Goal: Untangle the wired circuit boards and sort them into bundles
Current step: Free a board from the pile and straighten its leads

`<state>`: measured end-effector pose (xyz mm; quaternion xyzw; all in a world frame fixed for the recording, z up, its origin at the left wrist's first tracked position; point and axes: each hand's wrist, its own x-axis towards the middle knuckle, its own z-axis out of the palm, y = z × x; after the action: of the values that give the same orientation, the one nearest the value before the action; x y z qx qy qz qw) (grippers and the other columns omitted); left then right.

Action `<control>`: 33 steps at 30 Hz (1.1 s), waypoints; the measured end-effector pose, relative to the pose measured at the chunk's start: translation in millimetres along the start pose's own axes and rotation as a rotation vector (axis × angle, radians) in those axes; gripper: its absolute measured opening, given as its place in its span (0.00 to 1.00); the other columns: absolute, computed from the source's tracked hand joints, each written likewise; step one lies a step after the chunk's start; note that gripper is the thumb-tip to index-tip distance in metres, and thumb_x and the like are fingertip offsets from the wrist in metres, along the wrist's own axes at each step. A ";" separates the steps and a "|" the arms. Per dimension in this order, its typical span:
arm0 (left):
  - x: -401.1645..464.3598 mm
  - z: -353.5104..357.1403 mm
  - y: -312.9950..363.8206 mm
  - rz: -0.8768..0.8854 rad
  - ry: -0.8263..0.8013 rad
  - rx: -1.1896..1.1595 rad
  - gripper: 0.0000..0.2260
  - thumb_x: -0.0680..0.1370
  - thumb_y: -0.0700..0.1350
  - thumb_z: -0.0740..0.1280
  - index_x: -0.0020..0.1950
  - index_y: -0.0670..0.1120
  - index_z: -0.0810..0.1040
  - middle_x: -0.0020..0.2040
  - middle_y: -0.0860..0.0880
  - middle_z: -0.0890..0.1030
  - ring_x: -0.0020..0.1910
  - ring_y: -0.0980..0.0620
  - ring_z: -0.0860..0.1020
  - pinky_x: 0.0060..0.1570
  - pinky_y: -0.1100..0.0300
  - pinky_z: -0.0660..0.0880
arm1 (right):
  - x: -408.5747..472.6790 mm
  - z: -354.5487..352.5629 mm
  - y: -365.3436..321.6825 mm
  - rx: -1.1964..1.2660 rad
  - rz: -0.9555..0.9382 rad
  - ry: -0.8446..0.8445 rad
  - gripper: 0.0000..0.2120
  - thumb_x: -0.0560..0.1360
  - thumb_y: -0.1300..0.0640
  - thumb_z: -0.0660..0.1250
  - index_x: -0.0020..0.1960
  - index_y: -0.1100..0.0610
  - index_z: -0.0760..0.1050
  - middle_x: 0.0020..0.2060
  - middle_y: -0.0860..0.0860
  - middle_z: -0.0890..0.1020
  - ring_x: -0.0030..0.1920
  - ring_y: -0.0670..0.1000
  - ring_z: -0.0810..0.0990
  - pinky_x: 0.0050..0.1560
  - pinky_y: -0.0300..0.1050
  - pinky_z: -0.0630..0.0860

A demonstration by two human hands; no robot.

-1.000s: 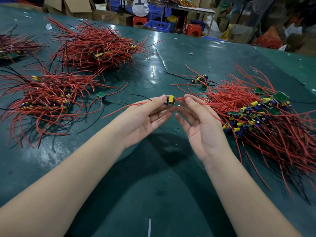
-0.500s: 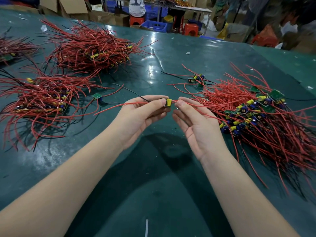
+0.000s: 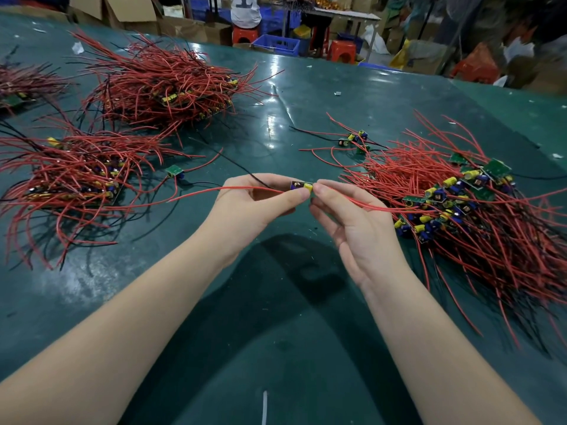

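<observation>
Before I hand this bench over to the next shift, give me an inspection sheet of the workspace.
Surface: green table, glossy, glare at the far side.
Job's things: one circuit board held up; unsorted pile right; three bundles left.
Clutter: stray board; small group of boards; white scraps.
Hands: left hand and right hand pinch the board.
Cables: red wire trails left, another right.
Surroundings: cardboard boxes, blue crate, red stools.
</observation>
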<state>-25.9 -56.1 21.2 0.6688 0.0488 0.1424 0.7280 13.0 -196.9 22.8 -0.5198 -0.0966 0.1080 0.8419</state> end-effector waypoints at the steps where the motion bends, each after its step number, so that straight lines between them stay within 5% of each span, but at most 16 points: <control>1: -0.1 0.4 0.5 -0.002 0.015 -0.004 0.03 0.71 0.39 0.74 0.44 0.45 0.84 0.45 0.45 0.85 0.47 0.50 0.82 0.53 0.57 0.79 | 0.2 -0.5 -0.8 -0.008 0.004 0.002 0.08 0.71 0.68 0.71 0.37 0.58 0.84 0.36 0.53 0.85 0.39 0.48 0.84 0.43 0.37 0.78; 7: 1.0 -0.8 2.7 -0.147 -0.064 -0.176 0.12 0.70 0.43 0.71 0.50 0.39 0.82 0.48 0.43 0.85 0.47 0.51 0.83 0.48 0.63 0.79 | 2.1 -3.9 -5.1 -0.037 0.061 -0.044 0.03 0.65 0.63 0.73 0.37 0.58 0.85 0.36 0.52 0.85 0.39 0.47 0.84 0.44 0.37 0.79; 14: 3.6 -9.7 8.5 -0.322 -0.221 -0.297 0.07 0.66 0.48 0.73 0.39 0.46 0.86 0.43 0.48 0.86 0.43 0.56 0.84 0.41 0.67 0.78 | 3.8 -10.2 -13.4 -0.059 0.110 -0.158 0.04 0.61 0.63 0.73 0.36 0.59 0.85 0.37 0.53 0.85 0.42 0.49 0.84 0.43 0.38 0.79; 33: 1.4 -5.2 9.5 -0.164 -0.071 -0.297 0.12 0.66 0.45 0.72 0.47 0.41 0.81 0.39 0.46 0.85 0.41 0.53 0.84 0.41 0.65 0.78 | 4.4 -10.7 -14.2 -0.109 0.120 -0.085 0.05 0.69 0.65 0.71 0.37 0.58 0.85 0.34 0.52 0.84 0.35 0.47 0.83 0.39 0.39 0.79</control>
<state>-27.3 -50.1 30.2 0.5522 0.0558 0.0647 0.8293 21.3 -211.0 31.0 -0.5645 -0.1065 0.1751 0.7996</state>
